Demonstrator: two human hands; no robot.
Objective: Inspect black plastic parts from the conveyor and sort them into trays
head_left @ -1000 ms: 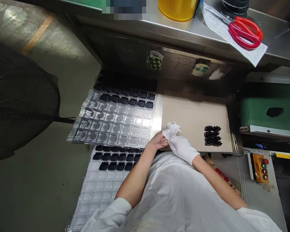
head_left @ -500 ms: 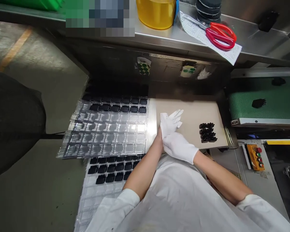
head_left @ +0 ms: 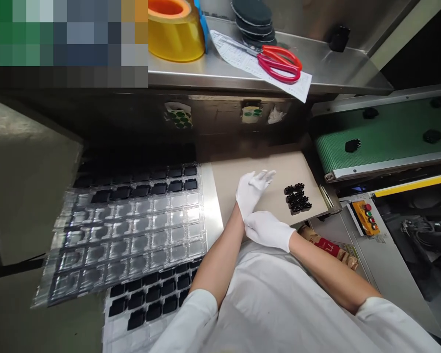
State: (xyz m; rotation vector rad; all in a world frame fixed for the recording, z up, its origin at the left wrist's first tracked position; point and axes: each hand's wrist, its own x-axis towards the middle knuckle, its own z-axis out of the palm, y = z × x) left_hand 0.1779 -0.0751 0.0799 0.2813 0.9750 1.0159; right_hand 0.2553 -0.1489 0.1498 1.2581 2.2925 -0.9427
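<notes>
White gloves cover both of my hands, which meet over the tan work board [head_left: 235, 164]. My left hand [head_left: 250, 191] is open, palm turned partly upward and fingers stretched out, holding nothing. At its wrist, my right hand [head_left: 268, 230] is closed on the cuff of the left white glove [head_left: 244, 208]; its fingertips are partly hidden. To the right of the hands, several small black parts [head_left: 297, 198] sit in a tight group on the board. Left of them lies a clear plastic tray [head_left: 132, 230] with black pieces in its far rows.
A second tray [head_left: 119, 333] with black pieces lies lower left. Above, a steel shelf [head_left: 323, 78] holds red-handled scissors [head_left: 279, 63], paper and yellow tape [head_left: 178, 39]. At right, black parts lie on a green conveyor [head_left: 389, 142], near a control box [head_left: 367, 218] with buttons.
The view has swung to the right, bringing in more of the conveyor. My left hand has turned and its fingers are closer together; my right hand stays at the left wrist.
</notes>
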